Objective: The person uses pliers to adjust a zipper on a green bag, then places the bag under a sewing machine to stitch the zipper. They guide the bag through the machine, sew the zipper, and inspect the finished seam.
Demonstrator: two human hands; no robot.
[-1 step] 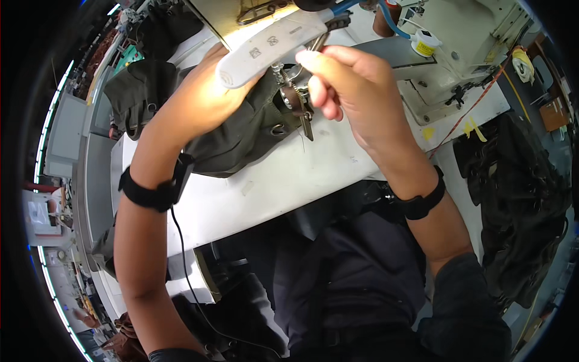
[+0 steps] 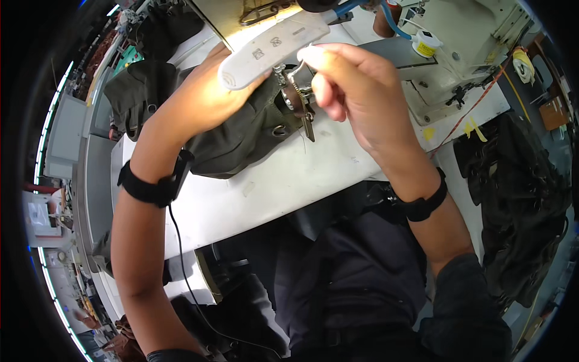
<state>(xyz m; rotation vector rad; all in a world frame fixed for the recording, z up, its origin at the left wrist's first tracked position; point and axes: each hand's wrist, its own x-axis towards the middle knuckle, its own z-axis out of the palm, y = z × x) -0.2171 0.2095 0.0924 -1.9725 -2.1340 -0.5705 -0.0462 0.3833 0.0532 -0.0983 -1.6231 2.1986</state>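
A dark olive fabric piece (image 2: pixel 241 142) lies on the white sewing table (image 2: pixel 289 175), bunched under the machine's needle area. My left hand (image 2: pixel 202 99) rests on top of it and holds it down, its fingertips hidden beneath a white lamp bar (image 2: pixel 271 45). My right hand (image 2: pixel 356 90) pinches a short brown strap with metal hardware (image 2: pixel 300 102) at the fabric's right edge, close to the presser foot. A small metal piece hangs down from that strap. Both wrists carry black bands.
The cream sewing machine (image 2: pixel 464 30) stands at the back right, with a yellow thread spool (image 2: pixel 426 45) on it. More dark fabric (image 2: pixel 129 90) lies at the table's left end. Dark garments (image 2: pixel 518 199) are heaped to my right. A thin cable (image 2: pixel 181 265) hangs from my left wristband.
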